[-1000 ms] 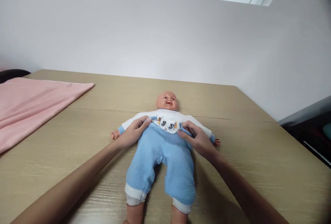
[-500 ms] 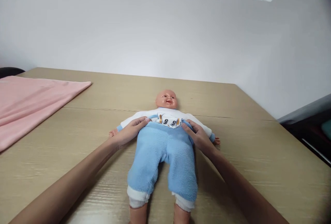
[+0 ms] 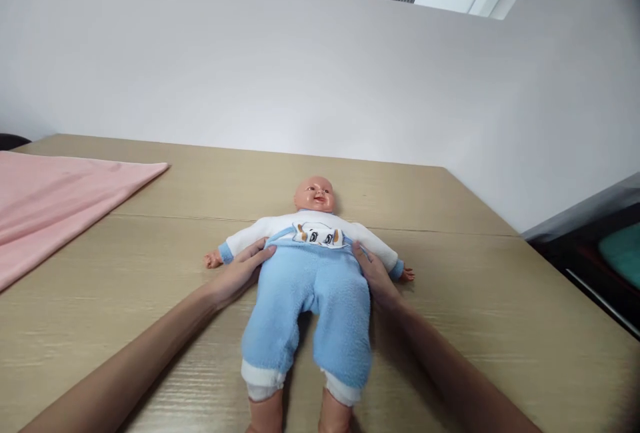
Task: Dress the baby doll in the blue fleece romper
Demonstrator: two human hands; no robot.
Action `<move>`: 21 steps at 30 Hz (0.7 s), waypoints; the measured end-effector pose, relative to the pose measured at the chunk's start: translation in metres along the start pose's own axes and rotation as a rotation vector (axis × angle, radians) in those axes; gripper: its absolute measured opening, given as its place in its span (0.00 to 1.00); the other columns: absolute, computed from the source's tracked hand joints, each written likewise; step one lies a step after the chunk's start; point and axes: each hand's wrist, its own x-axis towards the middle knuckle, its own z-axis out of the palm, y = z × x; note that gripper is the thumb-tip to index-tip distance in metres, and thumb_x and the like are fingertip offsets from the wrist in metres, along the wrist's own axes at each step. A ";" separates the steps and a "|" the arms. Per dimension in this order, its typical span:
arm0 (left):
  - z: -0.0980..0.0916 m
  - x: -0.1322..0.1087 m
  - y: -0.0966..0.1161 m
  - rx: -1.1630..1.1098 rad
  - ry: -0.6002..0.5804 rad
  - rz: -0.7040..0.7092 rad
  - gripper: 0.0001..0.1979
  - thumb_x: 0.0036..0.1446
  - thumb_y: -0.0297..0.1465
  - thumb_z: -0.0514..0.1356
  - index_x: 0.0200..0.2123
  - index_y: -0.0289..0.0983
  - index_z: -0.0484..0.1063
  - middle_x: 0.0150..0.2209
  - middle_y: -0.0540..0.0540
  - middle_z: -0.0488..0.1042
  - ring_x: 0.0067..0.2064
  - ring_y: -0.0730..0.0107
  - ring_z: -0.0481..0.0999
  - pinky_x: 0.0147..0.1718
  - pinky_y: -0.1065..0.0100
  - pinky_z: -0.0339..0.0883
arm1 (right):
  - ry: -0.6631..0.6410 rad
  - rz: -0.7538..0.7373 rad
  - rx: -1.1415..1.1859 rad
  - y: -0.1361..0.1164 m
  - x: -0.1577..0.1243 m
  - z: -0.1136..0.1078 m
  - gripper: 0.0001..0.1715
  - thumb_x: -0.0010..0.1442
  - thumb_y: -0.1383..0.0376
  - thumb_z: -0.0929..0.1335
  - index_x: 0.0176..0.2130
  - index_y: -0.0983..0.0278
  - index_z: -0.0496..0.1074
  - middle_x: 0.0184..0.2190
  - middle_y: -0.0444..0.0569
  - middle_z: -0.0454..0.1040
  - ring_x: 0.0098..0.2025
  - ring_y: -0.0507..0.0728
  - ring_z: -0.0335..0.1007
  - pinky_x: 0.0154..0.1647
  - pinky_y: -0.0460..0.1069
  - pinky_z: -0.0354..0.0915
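Observation:
A baby doll (image 3: 314, 194) lies on its back in the middle of the wooden table (image 3: 450, 300), head away from me. It wears a white top with a cartoon face (image 3: 315, 236) and fluffy light-blue trousers (image 3: 313, 300). My left hand (image 3: 239, 274) clasps the doll's waist on its left side, thumb on the trousers' waistband. My right hand (image 3: 376, 274) clasps the waist on the other side, its fingers pressed against the trousers and partly hidden behind them. The doll's bare feet reach the bottom edge of the view.
A pink cloth (image 3: 55, 196) is spread over the table's far left. A plain white partition (image 3: 300, 73) stands along the table's back edge. To the right, past the table's edge, is a dark unit with something teal (image 3: 623, 253) on it.
Both hands have slid from the waistband at the doll's belly outward to the sides of its waist. The white top now lies flat over the trousers.

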 end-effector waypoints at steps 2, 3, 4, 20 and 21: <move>0.007 0.001 -0.004 -0.103 -0.020 0.027 0.24 0.64 0.46 0.70 0.59 0.43 0.80 0.64 0.41 0.80 0.63 0.50 0.77 0.65 0.55 0.66 | 0.019 -0.041 -0.057 -0.001 0.002 -0.002 0.43 0.58 0.29 0.71 0.49 0.61 0.81 0.49 0.53 0.85 0.57 0.68 0.77 0.66 0.62 0.69; 0.009 0.001 -0.004 -0.116 -0.011 0.035 0.23 0.65 0.46 0.70 0.58 0.42 0.80 0.62 0.41 0.80 0.62 0.51 0.77 0.64 0.57 0.66 | 0.023 -0.069 -0.085 -0.003 0.003 -0.005 0.41 0.57 0.30 0.72 0.48 0.62 0.82 0.48 0.53 0.85 0.56 0.68 0.77 0.65 0.61 0.69; 0.010 0.002 -0.003 -0.113 0.001 0.038 0.22 0.64 0.45 0.70 0.56 0.41 0.81 0.60 0.41 0.81 0.61 0.51 0.78 0.63 0.58 0.67 | 0.015 -0.090 -0.106 -0.007 0.004 -0.009 0.40 0.57 0.32 0.74 0.47 0.62 0.82 0.47 0.52 0.85 0.55 0.68 0.77 0.64 0.61 0.69; 0.014 0.004 -0.007 0.012 0.160 0.342 0.19 0.63 0.49 0.71 0.40 0.38 0.79 0.37 0.49 0.76 0.39 0.65 0.70 0.42 0.67 0.63 | 0.165 -0.663 -0.672 -0.062 -0.010 0.010 0.10 0.73 0.58 0.68 0.51 0.55 0.77 0.52 0.55 0.80 0.59 0.68 0.72 0.66 0.66 0.62; 0.015 0.003 -0.006 0.069 0.155 0.367 0.19 0.63 0.49 0.71 0.41 0.38 0.80 0.38 0.49 0.77 0.41 0.64 0.71 0.44 0.67 0.64 | 0.064 -0.709 -0.723 -0.076 -0.004 0.022 0.10 0.74 0.61 0.66 0.50 0.55 0.77 0.50 0.54 0.81 0.57 0.67 0.73 0.65 0.65 0.63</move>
